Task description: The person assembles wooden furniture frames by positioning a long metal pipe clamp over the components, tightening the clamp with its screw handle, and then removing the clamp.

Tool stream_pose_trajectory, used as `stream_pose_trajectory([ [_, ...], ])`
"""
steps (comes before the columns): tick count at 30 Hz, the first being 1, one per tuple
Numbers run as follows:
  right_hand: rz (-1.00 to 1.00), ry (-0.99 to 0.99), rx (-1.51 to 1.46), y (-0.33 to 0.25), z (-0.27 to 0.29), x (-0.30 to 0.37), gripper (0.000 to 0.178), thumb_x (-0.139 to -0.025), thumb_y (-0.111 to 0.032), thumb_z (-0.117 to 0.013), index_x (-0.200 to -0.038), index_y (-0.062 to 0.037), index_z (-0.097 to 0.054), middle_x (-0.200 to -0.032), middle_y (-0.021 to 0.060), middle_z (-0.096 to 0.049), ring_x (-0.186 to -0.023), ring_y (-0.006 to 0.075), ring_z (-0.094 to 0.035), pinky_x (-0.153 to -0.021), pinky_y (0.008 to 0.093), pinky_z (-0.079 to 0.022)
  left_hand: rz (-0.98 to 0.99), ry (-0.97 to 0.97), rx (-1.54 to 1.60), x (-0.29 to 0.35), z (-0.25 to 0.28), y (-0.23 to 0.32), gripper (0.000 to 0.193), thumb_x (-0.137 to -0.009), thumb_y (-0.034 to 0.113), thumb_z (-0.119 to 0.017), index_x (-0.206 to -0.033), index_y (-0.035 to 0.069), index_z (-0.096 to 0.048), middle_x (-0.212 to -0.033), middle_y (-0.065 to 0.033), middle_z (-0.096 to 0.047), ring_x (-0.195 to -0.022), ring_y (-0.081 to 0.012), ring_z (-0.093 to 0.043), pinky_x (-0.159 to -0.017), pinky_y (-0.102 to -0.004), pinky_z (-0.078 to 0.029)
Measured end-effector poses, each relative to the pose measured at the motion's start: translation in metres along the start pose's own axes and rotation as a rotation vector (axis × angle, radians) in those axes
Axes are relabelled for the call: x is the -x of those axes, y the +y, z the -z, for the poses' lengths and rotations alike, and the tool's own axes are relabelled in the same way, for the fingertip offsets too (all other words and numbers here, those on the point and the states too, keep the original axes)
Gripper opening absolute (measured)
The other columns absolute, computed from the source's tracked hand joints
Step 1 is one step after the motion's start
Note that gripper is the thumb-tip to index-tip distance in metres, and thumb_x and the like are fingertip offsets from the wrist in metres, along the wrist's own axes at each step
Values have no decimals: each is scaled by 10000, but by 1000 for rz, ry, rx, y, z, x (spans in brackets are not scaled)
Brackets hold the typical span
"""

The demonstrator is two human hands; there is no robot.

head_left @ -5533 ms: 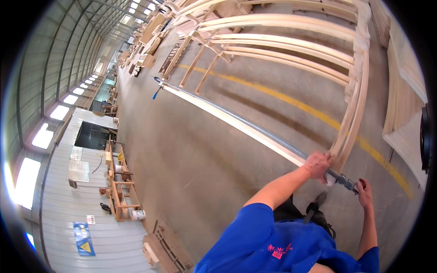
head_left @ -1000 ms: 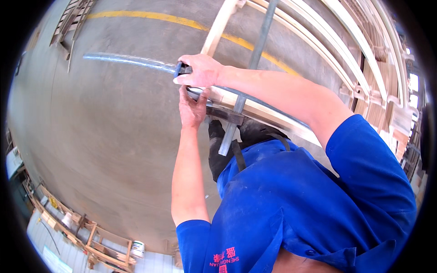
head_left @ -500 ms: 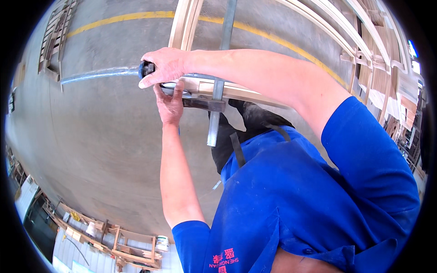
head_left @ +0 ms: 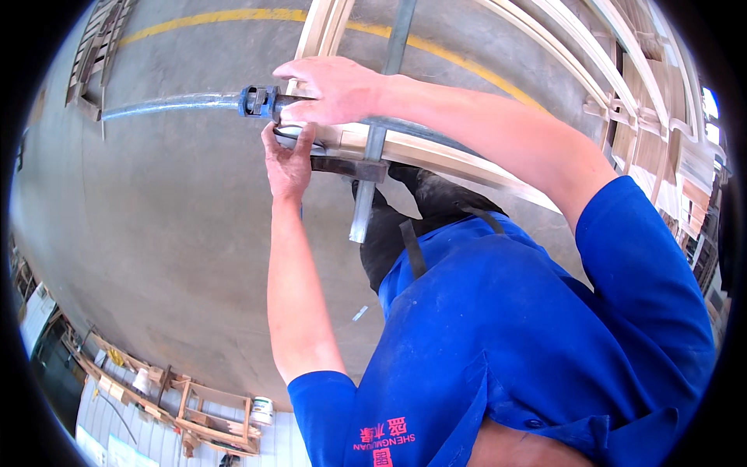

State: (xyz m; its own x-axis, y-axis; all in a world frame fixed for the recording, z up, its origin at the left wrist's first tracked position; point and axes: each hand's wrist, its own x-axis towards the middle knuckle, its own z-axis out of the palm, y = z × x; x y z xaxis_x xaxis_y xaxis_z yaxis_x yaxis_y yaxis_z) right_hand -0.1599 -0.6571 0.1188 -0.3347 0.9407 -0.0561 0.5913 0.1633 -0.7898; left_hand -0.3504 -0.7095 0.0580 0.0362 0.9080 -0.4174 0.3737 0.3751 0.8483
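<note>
A metal pipe [head_left: 175, 105] runs left to right, with a blue clamp head [head_left: 259, 101] on it. Just right of that head, my right hand [head_left: 338, 89] lies over the pipe and the end of a pale wooden frame [head_left: 315, 35], its fingers spread. Below it, my left hand [head_left: 289, 167] reaches up, thumb and fingers closed round a small dark-rimmed piece that I cannot make out. Beside those fingers a dark, hammer-like bar [head_left: 346, 167] lies across a grey metal bar [head_left: 373, 148]. The right palm hides part of the pipe and frame corner.
Long pale wooden strips [head_left: 545, 39] curve along the upper right. A slatted wooden rack [head_left: 93, 54] stands at the far left. Wooden framing [head_left: 210, 412] and a white bucket [head_left: 262, 410] are at the lower left. A yellow line [head_left: 210, 17] crosses the concrete floor.
My right hand has slid right, off the blue clamp head, which now shows uncovered. My left hand stays in nearly the same place. The whole view has shifted slightly.
</note>
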Motion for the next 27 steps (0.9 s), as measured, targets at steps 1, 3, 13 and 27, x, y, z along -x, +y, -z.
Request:
stream_pose_trajectory([
  [1,38,62,29,3,4,9,612,-911,-411,-682,-1366,-20,-559,-1239,193,-657,-1136,335,-636,-961,445,-510,13,6,-7,-1,1,-2,794,-844,449,-810,-1397,13,-445,-1195,-155,-663,-1105,-246,-630,-989,-364,-478],
  [3,89,189,42,10,19,31,472,-920,-324,-687,-1282,-35,-595,-1160,167,-676,-1041,307,-664,-880,430,-532,23,1,-82,-4,2,-2,814,-827,443,-825,-1394,-8,-454,-1202,-156,-661,-1104,-239,-629,-988,-354,-478],
  [13,-20,-55,53,-5,16,218,473,-837,-98,-724,-1276,-4,-574,-1268,171,-618,-1178,368,-602,-1005,452,-504,276,-250,604,-16,45,-14,496,-955,162,-563,-1425,15,-500,-1304,-60,-580,-1212,-201,-534,-993,-351,-417],
  [27,-541,-49,234,53,-25,222,380,-875,-267,-716,-1189,-80,-610,-1042,152,-672,-972,370,-658,-885,478,-529,485,-586,784,-98,36,-53,577,-997,444,-626,-1423,66,-537,-1366,-86,-624,-1258,-259,-598,-1088,-439,-486],
])
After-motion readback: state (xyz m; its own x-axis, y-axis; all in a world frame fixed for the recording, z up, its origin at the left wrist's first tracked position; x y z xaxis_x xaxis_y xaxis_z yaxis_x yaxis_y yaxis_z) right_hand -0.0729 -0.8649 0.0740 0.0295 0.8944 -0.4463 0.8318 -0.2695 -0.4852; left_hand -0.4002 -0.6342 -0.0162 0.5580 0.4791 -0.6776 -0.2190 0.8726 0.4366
